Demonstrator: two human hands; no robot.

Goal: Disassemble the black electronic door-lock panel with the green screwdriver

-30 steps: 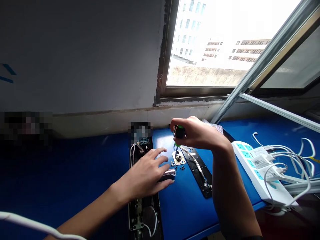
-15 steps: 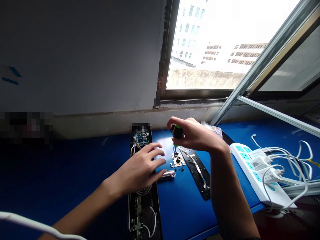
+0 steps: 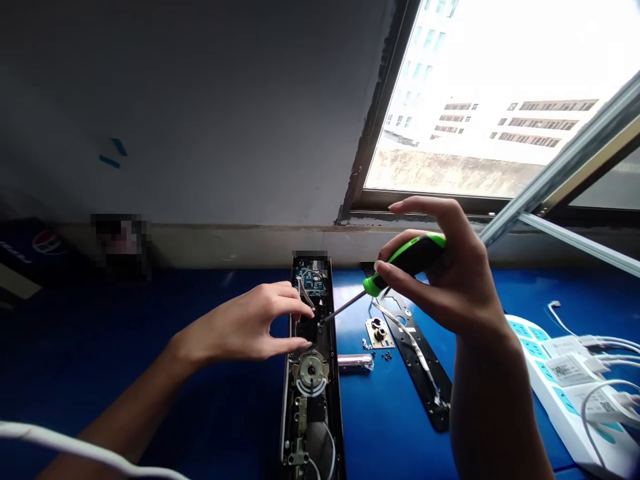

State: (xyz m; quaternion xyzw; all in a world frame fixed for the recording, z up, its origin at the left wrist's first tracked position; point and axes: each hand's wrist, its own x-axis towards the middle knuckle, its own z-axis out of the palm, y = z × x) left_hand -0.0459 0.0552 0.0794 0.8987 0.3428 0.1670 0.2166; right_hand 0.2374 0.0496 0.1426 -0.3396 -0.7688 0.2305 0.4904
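My right hand (image 3: pixel 450 280) is shut on a green-and-black screwdriver (image 3: pixel 413 260), held tilted with its thin steel shaft reaching down-left. The shaft's tip sits over the opened body of an electronic door lock (image 3: pixel 310 373), close to its circuit board (image 3: pixel 311 279). My left hand (image 3: pixel 245 323) hovers at the lock's upper part with fingers apart, holding nothing. Its fingertips are close to the wires, though any contact is hard to tell. To the right lie a small brass plate (image 3: pixel 380 333), several tiny screws (image 3: pixel 367 345), and a silver cylinder (image 3: pixel 355 363).
A long black metal plate (image 3: pixel 425 373) with a white cable lies on the blue table (image 3: pixel 380 427). A white power strip (image 3: pixel 550 380) with plugged-in chargers sits at the right. A white cable (image 3: pixel 60 437) crosses the lower left. An aluminium window frame (image 3: pixel 565 167) angles in above.
My view has swung so the whole lock shows. The screwdriver has gone from upright over the brass plate to tilted over the lock. My left hand has moved left onto the lock.
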